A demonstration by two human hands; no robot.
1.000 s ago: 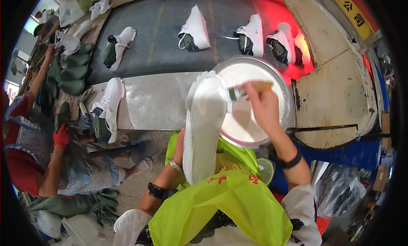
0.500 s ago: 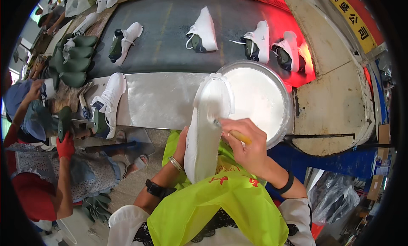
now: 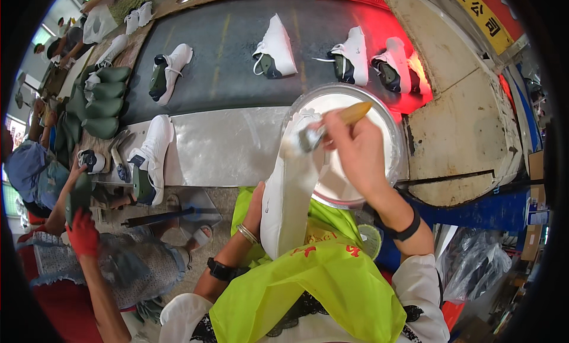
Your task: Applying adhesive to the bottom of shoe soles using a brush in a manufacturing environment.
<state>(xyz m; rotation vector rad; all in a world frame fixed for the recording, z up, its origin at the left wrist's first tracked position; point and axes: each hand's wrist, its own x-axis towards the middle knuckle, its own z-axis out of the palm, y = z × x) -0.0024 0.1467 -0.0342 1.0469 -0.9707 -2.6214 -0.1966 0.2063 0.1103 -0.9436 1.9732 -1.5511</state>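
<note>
My left hand grips a white shoe along its left side, with the pale sole turned up and the toe pointing away from me. A yellow-handled brush is held in my right hand, its fingers closed around it. The brush head, blurred by motion, is at the toe end of the sole. Behind my right hand is a round metal pan of white liquid, partly covered by the hand and the shoe.
Several white shoes stand on a dark conveyor belt, the rightmost under red light. A metal ledge runs in front, with another white shoe at its left. Green shoe lasts lie farther left. A co-worker's red-gloved hand holds a green last.
My right hand has moved up and away from me, carrying the brush from mid-sole to the toe; its handle now points up and right. The co-worker's gloved hand has lowered slightly.
</note>
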